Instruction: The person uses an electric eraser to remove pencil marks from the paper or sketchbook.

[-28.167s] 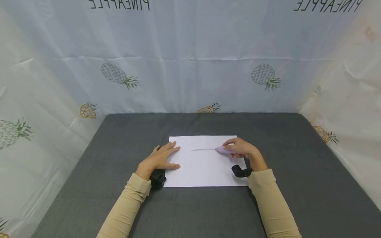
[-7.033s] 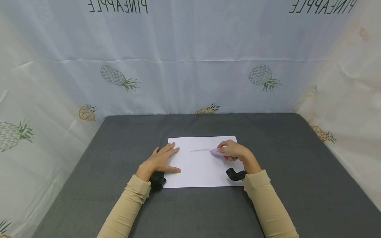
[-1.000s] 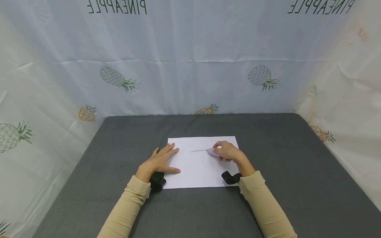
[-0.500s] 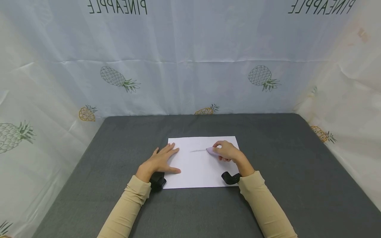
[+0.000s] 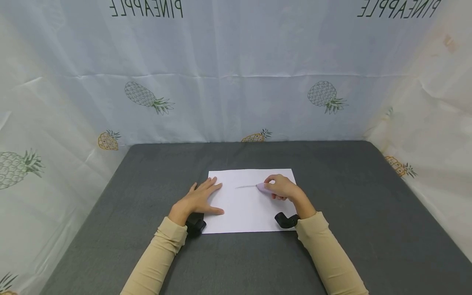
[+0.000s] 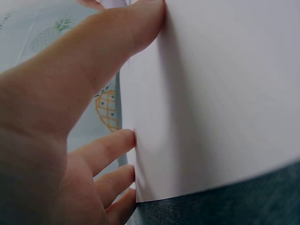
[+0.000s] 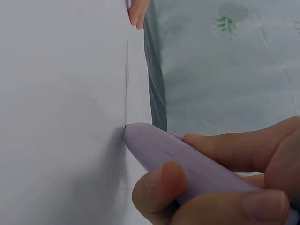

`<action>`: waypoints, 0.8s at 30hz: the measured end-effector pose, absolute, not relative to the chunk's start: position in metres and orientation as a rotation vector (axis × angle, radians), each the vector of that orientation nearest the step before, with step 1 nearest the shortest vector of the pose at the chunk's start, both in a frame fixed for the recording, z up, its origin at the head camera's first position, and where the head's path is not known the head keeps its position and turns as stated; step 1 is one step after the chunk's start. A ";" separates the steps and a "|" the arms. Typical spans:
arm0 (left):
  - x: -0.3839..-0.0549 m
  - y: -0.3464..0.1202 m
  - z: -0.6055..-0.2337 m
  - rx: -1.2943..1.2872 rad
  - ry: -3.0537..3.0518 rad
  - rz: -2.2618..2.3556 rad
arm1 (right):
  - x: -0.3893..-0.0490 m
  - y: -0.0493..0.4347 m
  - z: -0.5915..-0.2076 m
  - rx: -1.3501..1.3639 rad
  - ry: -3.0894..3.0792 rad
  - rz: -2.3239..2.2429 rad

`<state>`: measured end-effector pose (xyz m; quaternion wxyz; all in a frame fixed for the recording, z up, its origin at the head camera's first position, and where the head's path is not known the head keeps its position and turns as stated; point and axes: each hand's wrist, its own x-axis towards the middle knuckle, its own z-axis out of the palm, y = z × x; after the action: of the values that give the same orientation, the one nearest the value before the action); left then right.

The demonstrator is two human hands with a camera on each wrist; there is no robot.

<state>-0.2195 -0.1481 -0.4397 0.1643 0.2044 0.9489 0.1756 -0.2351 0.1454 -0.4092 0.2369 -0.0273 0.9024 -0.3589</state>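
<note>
A white sheet of paper [image 5: 239, 213] lies flat on the dark grey table, bearing a thin dark line [image 5: 245, 187]. My left hand [image 5: 197, 199] rests spread on the paper's left edge, thumb and fingertips on the sheet. In my right hand [image 5: 284, 188] I grip a lavender, pen-shaped electric eraser [image 7: 164, 152] with a rounded nose. Its small dark tip touches the paper at the right end of the visible line. In the right wrist view the line [image 7: 126, 79] runs away from the tip, while small dark specks [image 7: 121, 178] lie on its other side.
Black wrist cameras [image 5: 286, 221] sit at both wrists, the right one over the paper's lower right. The grey tabletop [image 5: 236, 262] surrounds the sheet. A pineapple-print curtain [image 5: 236, 98] hangs behind and at both sides.
Since the oldest frame my right hand has moved left with the eraser, and the visible line has become shorter. Over the last second it barely shifts. The left hand stays in place.
</note>
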 end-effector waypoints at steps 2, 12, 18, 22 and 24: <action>-0.220 -0.148 -0.440 0.581 2.707 0.494 | -0.235 0.145 -0.410 -0.067 2.472 -0.988; -0.220 -0.148 -0.440 0.577 2.707 0.492 | -0.236 0.151 -0.408 -0.072 2.448 -0.946; -0.220 -0.148 -0.441 0.579 2.709 0.505 | -0.235 0.148 -0.410 -0.075 2.464 -0.983; -0.220 -0.148 -0.441 0.578 2.709 0.507 | -0.234 0.147 -0.409 -0.073 2.468 -0.975; -0.220 -0.147 -0.441 0.574 2.708 0.507 | -0.233 0.147 -0.407 -0.069 2.465 -0.958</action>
<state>-0.2196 -0.1474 -0.4408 0.1629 0.2011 0.9494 0.1777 -0.2331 0.1471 -0.4074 0.2456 -0.0254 0.9031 -0.3512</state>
